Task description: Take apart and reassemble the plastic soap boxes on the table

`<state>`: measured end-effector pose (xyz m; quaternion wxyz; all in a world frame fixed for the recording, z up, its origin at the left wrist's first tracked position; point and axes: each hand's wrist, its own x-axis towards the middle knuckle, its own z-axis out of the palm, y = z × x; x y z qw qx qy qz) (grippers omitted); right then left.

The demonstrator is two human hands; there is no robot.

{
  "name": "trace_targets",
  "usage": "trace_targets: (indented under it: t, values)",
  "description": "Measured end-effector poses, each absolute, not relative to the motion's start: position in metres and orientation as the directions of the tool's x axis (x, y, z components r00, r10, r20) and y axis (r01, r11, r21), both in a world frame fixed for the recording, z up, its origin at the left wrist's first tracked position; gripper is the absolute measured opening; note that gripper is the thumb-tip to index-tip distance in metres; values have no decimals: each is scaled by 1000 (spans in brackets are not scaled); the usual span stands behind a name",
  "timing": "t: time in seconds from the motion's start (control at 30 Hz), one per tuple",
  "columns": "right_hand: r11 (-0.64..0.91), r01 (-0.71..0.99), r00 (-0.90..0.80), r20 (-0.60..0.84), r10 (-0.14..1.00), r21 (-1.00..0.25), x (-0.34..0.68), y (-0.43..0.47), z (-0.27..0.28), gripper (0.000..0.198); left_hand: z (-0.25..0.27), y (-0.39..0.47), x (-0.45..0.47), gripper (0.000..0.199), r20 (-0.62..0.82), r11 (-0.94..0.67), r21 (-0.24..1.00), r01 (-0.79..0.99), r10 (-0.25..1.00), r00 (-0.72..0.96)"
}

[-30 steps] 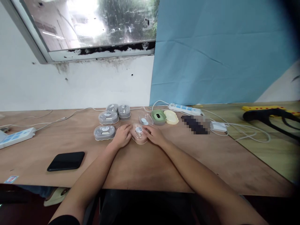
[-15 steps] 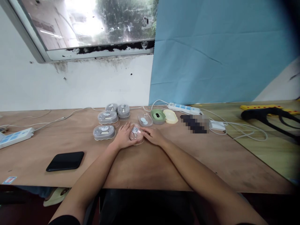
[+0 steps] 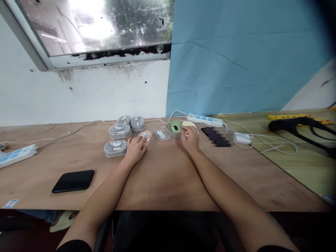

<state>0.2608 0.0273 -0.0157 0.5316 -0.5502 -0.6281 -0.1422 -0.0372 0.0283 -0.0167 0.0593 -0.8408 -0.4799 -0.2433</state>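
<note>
Fingers (image 3: 140,141) of the left hand (image 3: 134,149) lie curved and slightly parted over the near left part of a pink case (image 3: 148,135), touching it; whether they clasp it cannot be told. The right hand (image 3: 190,140) has its fingers bent and drawn close together at the right side of a green box (image 3: 172,131), in front of a cream piece (image 3: 188,123) that it partly hides; whether anything is pinched there cannot be made out. Between the pink case and the green box, a clear lid (image 3: 166,136) bearing a white oval lies flat. All these sit toward the far edge of the brown table (image 3: 162,182), about midway along it. Four gray cases (image 3: 120,131) with clear covers stand clustered left of the pink case, the nearest just beside the left hand. Along the far edge, behind and right of the green box, runs a white power strip (image 3: 205,120); a white adapter (image 3: 242,138) and loose cords lie by the right edge. Toward the near left corner rests a black phone (image 3: 73,181), with a small sticker (image 3: 11,203) right at that corner.
</note>
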Motion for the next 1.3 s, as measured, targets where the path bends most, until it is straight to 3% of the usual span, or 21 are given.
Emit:
trace_targets:
  t: [0.13, 0.23, 0.57, 0.87, 1.13, 1.3]
  values:
    - [92, 835, 422, 738, 526, -543, 306, 43, -30, 32, -16, 28, -38, 43, 466, -488, 117, 865, 796, 386]
    - [-31, 790, 519, 640, 567, -613, 323, 52, -40, 33, -15, 27, -38, 42, 469, -473, 99, 876, 798, 378]
    - [-125, 850, 419, 514, 748, -511, 318, 58, -56, 37, -5, 13, -27, 38, 490, -329, 129, 936, 841, 228]
    - [-150, 827, 442, 461, 770, -542, 321, 56, -56, 22, -12, 21, -31, 36, 523, -280, 120, 953, 833, 179]
    - [-119, 731, 596, 544, 591, -672, 315, 53, -45, 21, -16, 27, -35, 37, 524, -276, 141, 951, 836, 165]
    - [119, 770, 521, 726, 449, -627, 300, 42, -26, 20, -18, 32, -38, 38, 520, -298, 171, 939, 837, 171]
